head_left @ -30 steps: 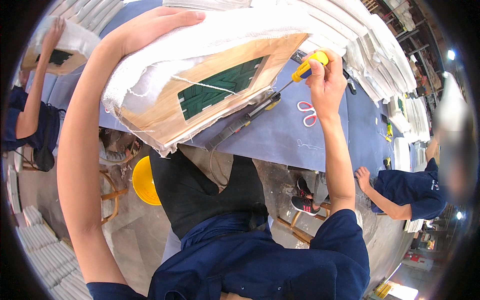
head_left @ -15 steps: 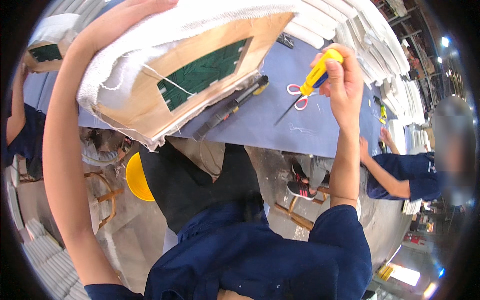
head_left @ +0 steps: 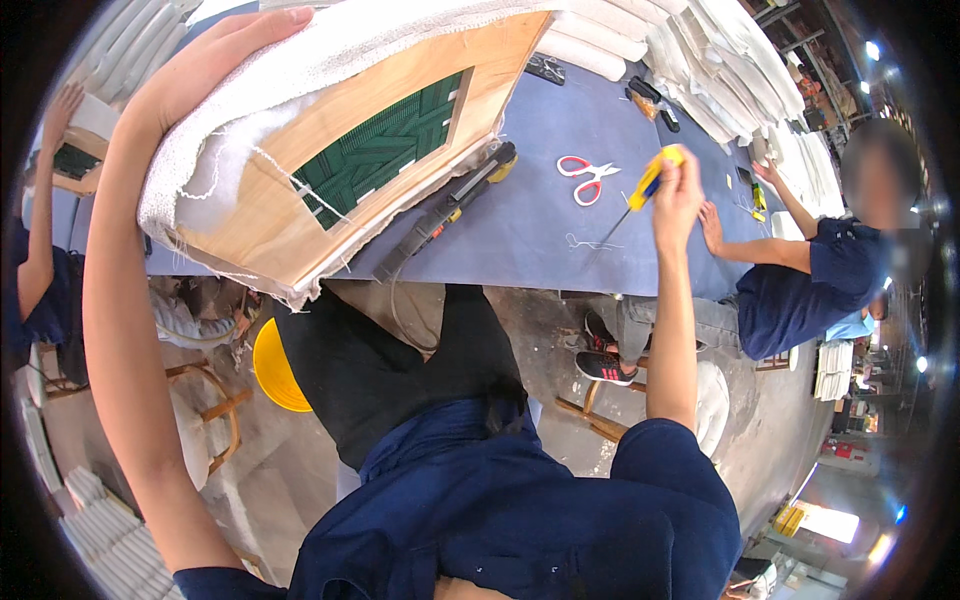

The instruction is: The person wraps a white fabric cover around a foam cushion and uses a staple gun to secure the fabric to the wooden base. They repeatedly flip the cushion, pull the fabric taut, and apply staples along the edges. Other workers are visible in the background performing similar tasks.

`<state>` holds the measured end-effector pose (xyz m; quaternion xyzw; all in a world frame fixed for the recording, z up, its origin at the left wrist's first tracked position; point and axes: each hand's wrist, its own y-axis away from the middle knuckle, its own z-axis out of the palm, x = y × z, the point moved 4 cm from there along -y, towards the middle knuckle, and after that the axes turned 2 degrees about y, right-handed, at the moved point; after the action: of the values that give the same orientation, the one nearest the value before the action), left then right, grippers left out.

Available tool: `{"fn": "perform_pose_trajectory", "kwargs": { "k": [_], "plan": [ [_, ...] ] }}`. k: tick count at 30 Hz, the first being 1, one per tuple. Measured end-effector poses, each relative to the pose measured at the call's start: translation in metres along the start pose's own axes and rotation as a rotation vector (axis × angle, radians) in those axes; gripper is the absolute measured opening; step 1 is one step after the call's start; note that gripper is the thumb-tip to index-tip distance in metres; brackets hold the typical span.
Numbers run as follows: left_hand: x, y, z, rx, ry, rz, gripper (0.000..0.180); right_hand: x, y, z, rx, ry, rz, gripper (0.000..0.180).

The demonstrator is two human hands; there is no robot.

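Observation:
A seat cushion panel (head_left: 262, 218) stands tilted on the table's near edge, its wooden back towards me. White knitted fabric wraps its rim, and green webbing (head_left: 380, 140) shows through the opening in the wood. Across the fabric-covered top edge lies my left hand (head_left: 222, 52), fingers stretched out. In my right hand (head_left: 677, 200), a yellow-handled screwdriver (head_left: 648, 187) points down and left over the table. Left of its shaft lie red-and-white scissors (head_left: 588, 180). A dark corded power tool (head_left: 440, 220) rests beside the panel's lower edge.
The blue-grey table (head_left: 530, 240) carries loose thread, a dark phone-like item (head_left: 545, 68) and small tools. White cushions (head_left: 720, 70) are stacked along the far side. A co-worker (head_left: 810, 270) sits at the right; another's arm (head_left: 40, 220) shows at left. A yellow stool (head_left: 278, 368) stands below.
My right hand has lowered slightly with the screwdriver, which has moved away from the scissors. The panel appears shifted slightly left, and the co-worker at right has reached forward across the table.

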<state>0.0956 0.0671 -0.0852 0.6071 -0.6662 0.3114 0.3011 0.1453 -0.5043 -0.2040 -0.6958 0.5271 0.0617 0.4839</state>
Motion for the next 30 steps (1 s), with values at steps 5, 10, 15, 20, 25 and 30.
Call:
{"fn": "perform_pose_trajectory", "kwargs": {
  "k": [5,10,15,20,25,30],
  "plan": [
    [0.006,-0.005,0.007,-0.17,0.084,0.001,0.069,0.008,-0.008,-0.023,0.223,0.033,-0.158,0.026],
    [0.004,-0.004,0.004,-0.069,0.002,0.044,0.078,0.095,0.068,-0.002,0.039,0.482,-0.125,0.031],
    [0.02,-0.003,0.007,-0.085,0.01,0.043,0.078,0.179,0.176,-0.003,-0.112,0.746,0.311,0.025],
    [0.022,0.003,0.003,-0.096,0.01,-0.013,0.073,0.082,0.188,0.074,-0.083,0.21,0.227,0.027],
    [0.019,0.006,0.002,-0.094,0.037,-0.055,0.068,-0.053,0.155,0.161,-0.281,0.066,0.04,0.122],
    [0.034,0.009,0.008,-0.084,-0.02,-0.073,0.068,-0.053,0.121,0.218,-0.337,0.056,0.168,0.167]
  ]
}}
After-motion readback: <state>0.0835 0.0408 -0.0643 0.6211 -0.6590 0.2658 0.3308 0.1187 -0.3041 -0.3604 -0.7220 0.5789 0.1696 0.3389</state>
